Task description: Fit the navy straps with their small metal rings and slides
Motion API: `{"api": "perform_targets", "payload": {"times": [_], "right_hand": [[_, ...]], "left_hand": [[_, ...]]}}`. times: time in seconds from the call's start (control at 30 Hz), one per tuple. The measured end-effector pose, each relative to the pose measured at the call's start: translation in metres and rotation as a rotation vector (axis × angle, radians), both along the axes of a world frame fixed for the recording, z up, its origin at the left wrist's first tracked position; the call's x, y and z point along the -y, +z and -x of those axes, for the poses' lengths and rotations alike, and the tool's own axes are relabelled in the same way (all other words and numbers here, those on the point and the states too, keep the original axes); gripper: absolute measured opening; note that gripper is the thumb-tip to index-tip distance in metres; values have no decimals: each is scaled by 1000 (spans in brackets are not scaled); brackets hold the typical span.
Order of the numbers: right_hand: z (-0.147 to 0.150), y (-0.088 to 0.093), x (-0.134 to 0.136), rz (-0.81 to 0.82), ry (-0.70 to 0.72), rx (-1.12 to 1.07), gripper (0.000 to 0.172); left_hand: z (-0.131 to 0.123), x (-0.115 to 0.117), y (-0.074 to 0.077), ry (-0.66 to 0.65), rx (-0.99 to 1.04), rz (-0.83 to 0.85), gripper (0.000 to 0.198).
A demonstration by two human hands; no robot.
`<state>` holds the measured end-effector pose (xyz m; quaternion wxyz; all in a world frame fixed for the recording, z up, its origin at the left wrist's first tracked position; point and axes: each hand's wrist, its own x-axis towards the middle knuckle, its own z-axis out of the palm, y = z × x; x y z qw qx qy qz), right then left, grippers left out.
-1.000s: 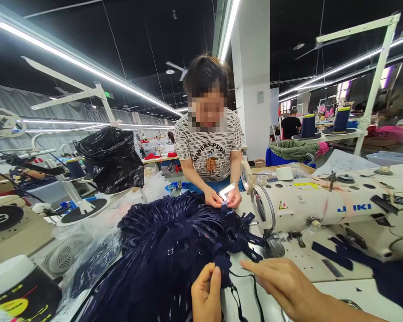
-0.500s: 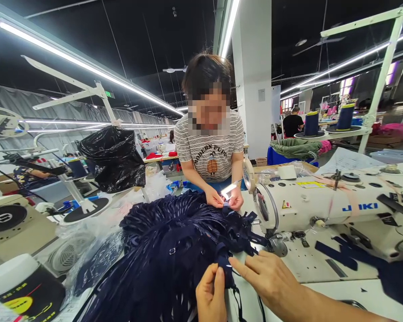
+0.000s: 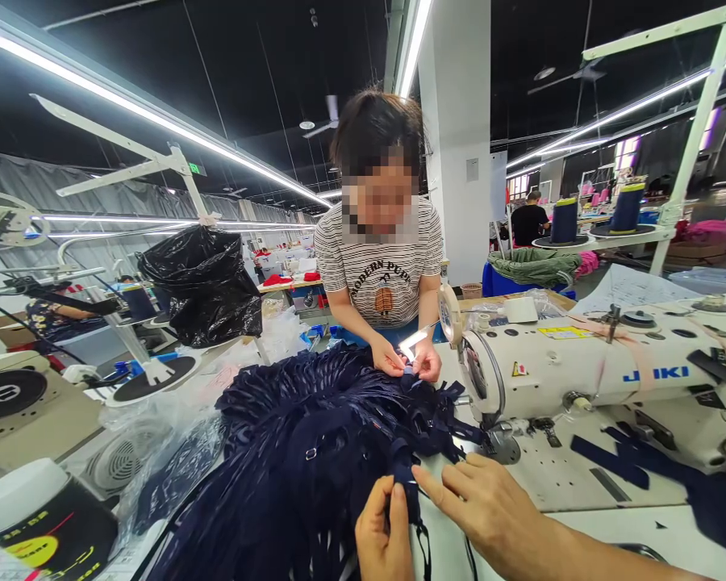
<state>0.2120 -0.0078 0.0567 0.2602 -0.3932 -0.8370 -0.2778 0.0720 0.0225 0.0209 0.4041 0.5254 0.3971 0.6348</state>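
Note:
A big heap of navy blue straps (image 3: 296, 452) covers the table in front of me. My left hand (image 3: 382, 537) pinches one navy strap (image 3: 406, 484) at the heap's near edge, thumb pointing up. My right hand (image 3: 490, 508) reaches in from the right, and its fingertips touch the same strap just beside the left thumb. Thin strap ends hang down between my two hands. Across the table a person in a striped T-shirt (image 3: 380, 270) bends over the heap's far side and works on a strap with both hands.
A white Juki sewing machine (image 3: 605, 375) stands at the right, its handwheel facing the heap. A black plastic bag (image 3: 202, 282) hangs at the left over thread stands. A black jar with a white lid (image 3: 42, 516) sits bottom left. Navy pieces (image 3: 611, 464) lie on the machine bed.
My right hand has moved left from open table to the strap held by my left hand, and its fingers now touch it. My left hand shifted slightly right. The person opposite keeps working.

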Motion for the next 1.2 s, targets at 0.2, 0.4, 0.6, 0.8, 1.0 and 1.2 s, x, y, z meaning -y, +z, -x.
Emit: {"api": "perform_targets", "payload": {"times": [0.2,0.4,0.6,0.8,1.0,1.2], "right_hand": [[-1,0,-1,-3,15,39,35],[-1,3,1,-10,21,-1,35],[-2,2,0,-29,86,0,32],[0,2,0,-80,252,-38,32],[-6,3,1,-32,79,-59,34],[-5,-2,1,6,29,-4,36]], "left_hand": [[-1,1,2,7,-16,4,37],[-3,4,7,-40,52,46,36],[-1,3,7,-130,130,97,36],[-6,3,6,-240,220,207,37],[-3,3,7,-176,128,130,37],[-3,2,3,-135,96,112,38]]}}
